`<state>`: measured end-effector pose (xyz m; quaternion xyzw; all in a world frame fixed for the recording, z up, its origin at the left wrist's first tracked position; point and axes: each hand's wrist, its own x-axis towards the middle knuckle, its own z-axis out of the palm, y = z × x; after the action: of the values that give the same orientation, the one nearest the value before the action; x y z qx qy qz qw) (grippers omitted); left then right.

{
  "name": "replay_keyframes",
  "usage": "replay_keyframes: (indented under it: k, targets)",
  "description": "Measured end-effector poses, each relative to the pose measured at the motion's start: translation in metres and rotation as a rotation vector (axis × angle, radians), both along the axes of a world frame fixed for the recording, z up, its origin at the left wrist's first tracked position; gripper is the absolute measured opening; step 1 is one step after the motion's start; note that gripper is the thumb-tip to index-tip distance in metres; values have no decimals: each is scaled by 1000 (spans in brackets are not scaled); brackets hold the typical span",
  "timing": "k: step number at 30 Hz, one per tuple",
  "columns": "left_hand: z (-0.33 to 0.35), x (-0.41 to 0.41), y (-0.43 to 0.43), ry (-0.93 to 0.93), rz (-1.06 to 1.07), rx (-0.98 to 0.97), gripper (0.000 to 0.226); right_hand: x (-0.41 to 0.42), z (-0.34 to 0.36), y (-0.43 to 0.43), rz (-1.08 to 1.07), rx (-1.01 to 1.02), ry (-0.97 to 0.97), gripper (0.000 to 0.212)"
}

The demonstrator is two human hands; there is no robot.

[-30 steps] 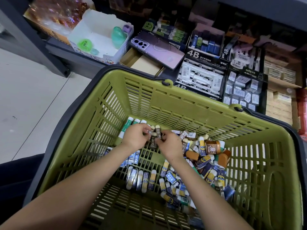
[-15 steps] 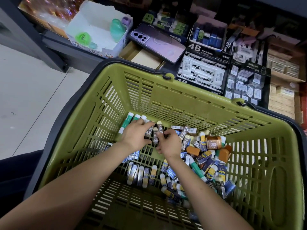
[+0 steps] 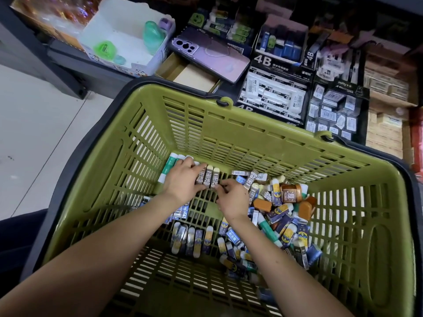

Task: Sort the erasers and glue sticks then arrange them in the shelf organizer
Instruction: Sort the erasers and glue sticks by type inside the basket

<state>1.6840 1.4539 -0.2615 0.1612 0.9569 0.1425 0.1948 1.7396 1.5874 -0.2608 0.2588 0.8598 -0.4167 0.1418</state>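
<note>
Left hand lies palm down on the floor of an olive-green slatted shopping basket. Its fingers are stretched out fairly straight and rest against the left side of a short row of 2B erasers. These three sleeved erasers stand side by side, touching, near the far wall of the basket.

Right hand sits just beside the left hand, to its right. Its fingers are curled and the tips meet the near end of the same row. Whether they pinch an eraser or only touch it cannot be told.

Green and white glue sticks lie together just left of the left hand, partly hidden under it. A loose pile of mixed erasers, in blue, yellow, orange and brown wrappers, fills the right part of the basket floor. A tidy row of blue and white erasers lies nearer the person, between the two forearms.

Beyond the basket, shelf boxes hold stock, among them an open box marked 4B with white erasers. A lilac phone lies face down across a cardboard box. A white carton to the left holds green plastic items.
</note>
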Motion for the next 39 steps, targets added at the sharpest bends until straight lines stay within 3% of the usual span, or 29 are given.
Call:
replay_keyframes:
  k: [4,9,11,15,17,19,23,27,31,36,39]
  targets:
    - [0,-3,-1,-10,-18,-9,62,-6,-1,0,101,-39,-23,53]
    - [0,-3,-2,8,-40,-23,60,-11,4,0,87,-176,-67,57]
    - [-1,-2,-2,16,-54,-30,62,-5,11,2,107,-88,-21,53]
    - [-1,-2,-6,27,-56,-26,74,4,32,24,203,509,318,29]
    - [-1,-3,-11,8,-37,-24,73,6,36,39,224,701,448,28]
    - [-2,-3,-12,-4,-16,-14,70,9,38,52,204,746,441,35]
    - [-3,-3,-7,3,-12,-8,66,12,34,58,259,787,226,64]
    - [-4,-2,-5,8,-9,-28,65,5,29,51,280,747,99,66]
    - [-3,-3,-5,24,-14,-36,66,5,32,57,355,788,156,62]
    - [-4,-3,-5,27,-24,-42,67,4,31,51,437,780,383,68]
    - [-4,-3,-9,15,-36,-37,68,0,23,36,582,814,357,68]
